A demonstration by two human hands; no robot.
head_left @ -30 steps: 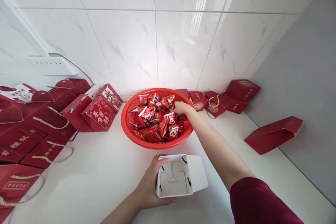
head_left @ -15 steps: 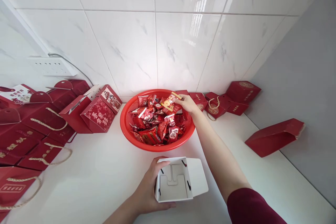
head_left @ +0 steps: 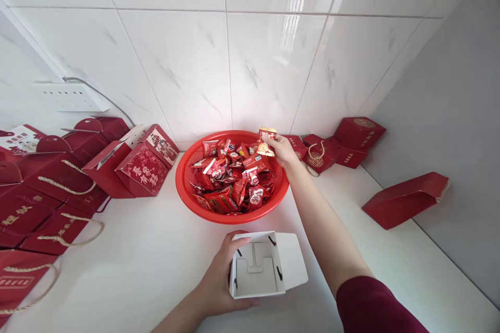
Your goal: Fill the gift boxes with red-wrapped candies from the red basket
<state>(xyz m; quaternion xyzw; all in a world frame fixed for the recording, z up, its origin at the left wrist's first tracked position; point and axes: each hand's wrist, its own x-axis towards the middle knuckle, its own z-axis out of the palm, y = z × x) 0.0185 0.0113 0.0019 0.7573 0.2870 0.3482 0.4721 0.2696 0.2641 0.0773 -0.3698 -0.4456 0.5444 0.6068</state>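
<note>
A red plastic basket [head_left: 183, 195] holds many red-wrapped snack packets [head_left: 222, 200]. Above its right rim, my right hand [head_left: 284, 151] pinches a red and gold packet [head_left: 266, 141], held upright over the other packets. My left hand [head_left: 221, 278] grips the left side of an open white box [head_left: 255, 276], thumb on the top edge and fingers underneath. The box lies in front of the basket with its flap out to the right; its inside shows bare white walls and small dark cord ends.
Red gift boxes [head_left: 142, 171] with rope handles crowd the left side of the white counter [head_left: 128, 265]. More red boxes [head_left: 357, 138] line the back right, and one [head_left: 406, 200] lies by the grey panel. A socket strip [head_left: 70, 95] is at the back left.
My right hand has lifted the red and gold packet off the pile and turned it upright, slightly to the right. My left hand still holds the white box. The view has shifted slightly.
</note>
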